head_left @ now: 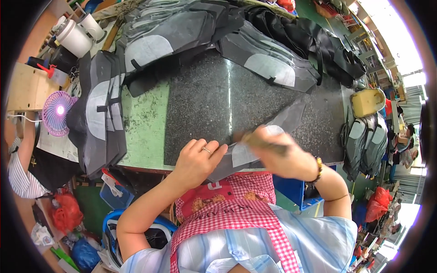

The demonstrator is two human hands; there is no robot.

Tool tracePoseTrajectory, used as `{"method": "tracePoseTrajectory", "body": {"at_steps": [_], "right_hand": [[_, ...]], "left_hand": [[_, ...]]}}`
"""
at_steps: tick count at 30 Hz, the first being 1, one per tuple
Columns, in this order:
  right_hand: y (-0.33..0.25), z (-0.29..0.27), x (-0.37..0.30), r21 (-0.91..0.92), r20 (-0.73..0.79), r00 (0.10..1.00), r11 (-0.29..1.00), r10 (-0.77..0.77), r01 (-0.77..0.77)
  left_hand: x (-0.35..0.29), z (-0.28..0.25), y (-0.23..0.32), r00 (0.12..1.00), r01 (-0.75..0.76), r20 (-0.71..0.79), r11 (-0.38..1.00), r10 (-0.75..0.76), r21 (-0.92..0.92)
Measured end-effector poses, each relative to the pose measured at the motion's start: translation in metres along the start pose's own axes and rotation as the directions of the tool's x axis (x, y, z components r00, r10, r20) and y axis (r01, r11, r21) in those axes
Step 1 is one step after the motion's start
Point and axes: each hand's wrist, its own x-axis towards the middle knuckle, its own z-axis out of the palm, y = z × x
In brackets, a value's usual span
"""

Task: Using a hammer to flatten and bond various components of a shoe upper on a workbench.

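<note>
At the near edge of a dark speckled slab point(200, 104) lies a dark grey flat piece point(291, 116) of sheet material with a pale rounded patch. My left hand point(199, 161), a ring on one finger, pinches its near left edge with curled fingers. Over the pale patch, my right hand point(284, 154) grips a brownish, stick-like tool point(273, 146). Motion smears the tool and hand, so the tool's kind is unclear. A beaded bracelet circles the right wrist.
Stacks of similar grey pieces point(148, 51) line the far side, with black material point(314, 38) behind right. A purple fan point(59, 111) runs at left beside another stack point(98, 118). A yellow container point(366, 101) stands at right. A co-worker's arm point(27, 145) shows far left.
</note>
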Motion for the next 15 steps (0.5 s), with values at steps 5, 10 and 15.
{"method": "tracePoseTrajectory", "body": {"at_steps": [5, 10, 15], "right_hand": [[0.009, -0.005, 0.021, 0.008, 0.208, 0.973, 0.995, 0.097, -0.100], [-0.031, 0.004, 0.019, -0.069, 0.357, 0.897, 0.965, 0.260, -0.252], [-0.005, 0.001, 0.033, 0.116, 0.019, 0.990, 0.983, 0.140, -0.141]], "left_hand": [[-0.007, -0.006, -0.023, 0.998, -0.023, 0.054, 0.988, 0.031, -0.152], [-0.016, -0.010, -0.017, 0.998, -0.011, -0.061, 0.997, 0.007, -0.070], [-0.026, -0.011, -0.026, 1.000, -0.001, -0.024, 0.994, -0.002, -0.113]]}}
